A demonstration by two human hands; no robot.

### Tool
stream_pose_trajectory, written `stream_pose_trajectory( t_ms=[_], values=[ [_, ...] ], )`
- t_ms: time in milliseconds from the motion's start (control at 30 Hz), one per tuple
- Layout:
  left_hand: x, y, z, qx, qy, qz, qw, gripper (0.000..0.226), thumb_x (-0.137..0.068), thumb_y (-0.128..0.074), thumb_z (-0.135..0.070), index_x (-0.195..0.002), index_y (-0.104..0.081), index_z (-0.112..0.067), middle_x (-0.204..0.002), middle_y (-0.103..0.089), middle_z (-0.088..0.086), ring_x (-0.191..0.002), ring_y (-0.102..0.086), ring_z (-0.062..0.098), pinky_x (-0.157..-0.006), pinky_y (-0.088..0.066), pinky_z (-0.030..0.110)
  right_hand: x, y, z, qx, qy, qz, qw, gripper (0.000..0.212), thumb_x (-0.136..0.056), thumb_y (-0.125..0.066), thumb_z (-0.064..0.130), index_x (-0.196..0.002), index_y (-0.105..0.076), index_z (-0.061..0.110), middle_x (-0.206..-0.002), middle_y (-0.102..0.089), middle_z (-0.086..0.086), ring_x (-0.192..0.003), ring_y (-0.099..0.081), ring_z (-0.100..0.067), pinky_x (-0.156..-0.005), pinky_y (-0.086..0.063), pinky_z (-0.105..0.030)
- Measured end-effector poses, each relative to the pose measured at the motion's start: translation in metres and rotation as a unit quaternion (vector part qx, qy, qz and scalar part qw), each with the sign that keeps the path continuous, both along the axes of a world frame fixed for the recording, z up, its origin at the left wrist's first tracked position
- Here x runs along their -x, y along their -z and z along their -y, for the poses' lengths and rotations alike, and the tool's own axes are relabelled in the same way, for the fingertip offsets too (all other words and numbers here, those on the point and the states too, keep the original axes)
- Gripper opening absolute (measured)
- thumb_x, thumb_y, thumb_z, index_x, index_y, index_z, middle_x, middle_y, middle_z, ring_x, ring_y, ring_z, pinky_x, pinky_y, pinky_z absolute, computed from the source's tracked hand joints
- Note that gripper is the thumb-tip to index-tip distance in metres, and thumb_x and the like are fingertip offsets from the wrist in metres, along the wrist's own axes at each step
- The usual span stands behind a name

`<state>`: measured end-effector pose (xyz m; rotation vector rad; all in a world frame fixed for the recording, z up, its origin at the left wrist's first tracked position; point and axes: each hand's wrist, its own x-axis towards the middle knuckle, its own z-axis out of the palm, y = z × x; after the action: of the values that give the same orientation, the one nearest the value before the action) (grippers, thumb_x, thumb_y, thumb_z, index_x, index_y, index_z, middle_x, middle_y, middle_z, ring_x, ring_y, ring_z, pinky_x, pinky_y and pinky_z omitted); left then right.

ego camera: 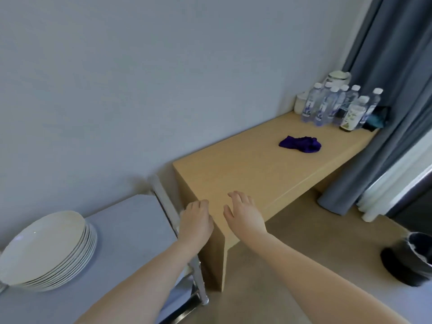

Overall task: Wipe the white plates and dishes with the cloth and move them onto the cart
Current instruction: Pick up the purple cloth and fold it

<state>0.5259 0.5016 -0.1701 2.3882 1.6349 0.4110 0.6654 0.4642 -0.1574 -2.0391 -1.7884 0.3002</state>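
Right now both bare hands hover over the near end of the wooden table, and neither holds anything. Reaching in from the lower left, the left hand sits with its palm down at the table's near corner, just beside the metal handle of the cart; its fingers bend slightly at the tips and lie loosely together, and whether they touch the wood I cannot tell. Just to its right, the right hand is spread flat, fingers straight and a little apart, thumb out to the side, above the table's front edge. A stack of white plates stands on the cart's grey top, at its left side, well apart from both hands. Crumpled in a small heap, the purple cloth lies on the table toward its far end, well beyond the hands and apart from them. Behind the cloth, in the far corner against the wall, a cluster of water bottles stands upright with white caps, with a pale kettle behind them. Blue-grey curtains hang at the right, and a black waste bin with a liner sits on the floor at the lower right
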Motion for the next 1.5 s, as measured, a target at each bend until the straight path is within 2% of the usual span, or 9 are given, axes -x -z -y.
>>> stream_pose_trajectory(
  t_ms=[233,367,500,900,1067,1267,1400,1500],
  values=[
    [-0.088,0.006,0.010,0.037,0.074,-0.024,0.996,0.042,-0.099,-0.040,-0.024,-0.140,-0.036,-0.016,-0.139,-0.046,0.001,-0.126,-0.043,0.018,-0.100,-0.042,0.030,-0.083,0.010,0.033,0.021,0.094,-0.014,0.995,0.047,-0.099,-0.035,0.035,-0.141,-0.035,0.015,-0.146,-0.036,0.000,-0.134,-0.032,-0.019,-0.100,-0.041,-0.030],
    [-0.123,0.015,-0.003,0.033,0.125,-0.033,0.991,0.039,-0.098,-0.040,-0.023,-0.136,-0.039,-0.016,-0.134,-0.050,0.001,-0.120,-0.046,0.018,-0.092,-0.042,0.027,-0.119,0.021,0.034,0.044,0.139,-0.016,0.989,0.047,-0.098,-0.034,0.034,-0.142,-0.035,0.016,-0.147,-0.035,0.001,-0.135,-0.030,-0.019,-0.100,-0.040,-0.030],
    [-0.159,0.025,-0.033,0.039,0.155,-0.046,0.986,0.037,-0.098,-0.038,-0.021,-0.134,-0.041,-0.013,-0.131,-0.051,0.003,-0.120,-0.045,0.021,-0.090,-0.042,0.031,-0.155,0.031,0.017,0.058,0.169,-0.010,0.984,0.047,-0.099,-0.034,0.034,-0.142,-0.034,0.016,-0.147,-0.036,0.002,-0.136,-0.029,-0.018,-0.100,-0.040,-0.029],
    [-0.252,0.031,-0.120,0.085,0.205,-0.074,0.972,0.043,-0.095,-0.039,-0.016,-0.137,-0.037,-0.009,-0.137,-0.040,0.006,-0.132,-0.029,0.025,-0.101,-0.037,0.036,-0.247,0.051,-0.060,0.114,0.222,-0.018,0.968,0.052,-0.098,-0.034,0.036,-0.145,-0.029,0.015,-0.150,-0.031,0.001,-0.138,-0.025,-0.020,-0.104,-0.037,-0.032],
    [-0.300,0.035,-0.148,0.090,0.214,-0.073,0.970,0.041,-0.096,-0.040,-0.019,-0.136,-0.038,-0.011,-0.136,-0.040,0.004,-0.131,-0.030,0.023,-0.101,-0.038,0.034,-0.290,0.058,-0.091,0.118,0.231,-0.045,0.965,0.052,-0.098,-0.034,0.037,-0.145,-0.028,0.016,-0.150,-0.031,0.002,-0.138,-0.026,-0.019,-0.105,-0.037,-0.031],
    [-0.380,0.041,-0.186,0.071,0.186,-0.041,0.979,0.042,-0.096,-0.041,-0.015,-0.137,-0.037,-0.011,-0.138,-0.040,0.002,-0.132,-0.032,0.019,-0.102,-0.036,0.029,-0.369,0.064,-0.134,0.119,0.212,-0.062,0.968,0.051,-0.097,-0.035,0.031,-0.145,-0.028,0.015,-0.150,-0.031,0.001,-0.136,-0.028,-0.020,-0.104,-0.038,-0.032],
    [-0.436,0.048,-0.213,0.052,0.154,-0.024,0.986,0.040,-0.094,-0.041,-0.011,-0.134,-0.039,-0.013,-0.135,-0.042,0.001,-0.129,-0.036,0.018,-0.101,-0.034,0.026,-0.431,0.066,-0.168,0.123,0.198,-0.088,0.968,0.050,-0.094,-0.035,0.024,-0.143,-0.030,0.013,-0.146,-0.033,-0.002,-0.133,-0.030,-0.022,-0.100,-0.040,-0.031],
    [-0.475,0.053,-0.228,0.058,0.129,-0.020,0.990,0.045,-0.094,-0.041,-0.010,-0.139,-0.035,-0.010,-0.144,-0.037,0.005,-0.135,-0.032,0.020,-0.108,-0.030,0.028,-0.468,0.067,-0.194,0.122,0.183,-0.118,0.968,0.041,-0.093,-0.034,0.019,-0.133,-0.038,0.012,-0.135,-0.040,-0.004,-0.119,-0.036,-0.022,-0.089,-0.042,-0.030]
  ],
)
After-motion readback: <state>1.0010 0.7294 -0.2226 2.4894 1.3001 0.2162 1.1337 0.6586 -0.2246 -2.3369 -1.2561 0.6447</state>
